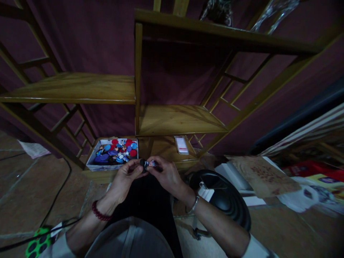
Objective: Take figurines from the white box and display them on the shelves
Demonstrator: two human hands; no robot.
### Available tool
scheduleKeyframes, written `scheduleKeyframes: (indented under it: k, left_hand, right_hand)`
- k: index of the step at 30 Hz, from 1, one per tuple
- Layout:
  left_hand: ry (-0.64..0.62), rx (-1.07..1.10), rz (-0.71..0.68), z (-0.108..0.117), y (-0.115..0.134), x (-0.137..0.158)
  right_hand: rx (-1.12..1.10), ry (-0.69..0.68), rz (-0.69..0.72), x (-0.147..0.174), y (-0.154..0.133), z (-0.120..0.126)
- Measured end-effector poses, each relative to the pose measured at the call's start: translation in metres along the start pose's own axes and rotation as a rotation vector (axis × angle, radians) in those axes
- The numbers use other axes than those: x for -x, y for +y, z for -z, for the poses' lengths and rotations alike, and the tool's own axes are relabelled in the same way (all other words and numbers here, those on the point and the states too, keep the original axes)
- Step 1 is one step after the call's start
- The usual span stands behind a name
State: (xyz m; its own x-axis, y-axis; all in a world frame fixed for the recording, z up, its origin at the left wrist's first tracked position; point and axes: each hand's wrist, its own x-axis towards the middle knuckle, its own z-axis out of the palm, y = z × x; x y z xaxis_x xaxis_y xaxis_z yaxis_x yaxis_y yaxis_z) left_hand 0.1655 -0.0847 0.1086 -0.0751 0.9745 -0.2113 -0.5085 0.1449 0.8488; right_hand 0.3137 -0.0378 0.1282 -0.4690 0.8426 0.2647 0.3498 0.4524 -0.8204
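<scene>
Above my lap, both hands meet around a small figurine [151, 163] with pink, white and dark patches. My left hand [124, 178] is closed, thumb and fingers pinching a small dark round piece [143, 165] at the figurine's left end. The right end of the figurine sits between the thumb and fingers of my right hand [166, 176], which partly cover it. I cannot tell whether the dark piece and the figurine are joined. Just beyond my left hand, a white-sided box [103, 167] holds several red, blue and purple discs [104, 157] mixed with small figures.
A wooden shelf unit [172, 120] rises in front of me. On its lowest board lies a phone [182, 145]. A black round-seated stool [228, 204] stands at right, near papers and a plastic bag [298, 195]. Cables [60, 190] cross the tiled floor at left.
</scene>
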Motion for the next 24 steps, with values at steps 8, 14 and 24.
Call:
scheduleKeyframes:
  k: [8,14,24]
  left_hand:
    - [0.001,-0.104,-0.025,0.001,0.000,-0.003]
    - [0.007,-0.171,-0.044,-0.004,0.007,0.000]
    - [-0.024,-0.245,-0.087,-0.003,0.009,-0.003]
  right_hand:
    - [-0.233,0.082,-0.204,0.003,-0.003,-0.010]
    - [-0.449,0.082,-0.333,0.001,-0.004,-0.013]
    - [-0.702,0.101,-0.510,0.003,-0.014,-0.012]
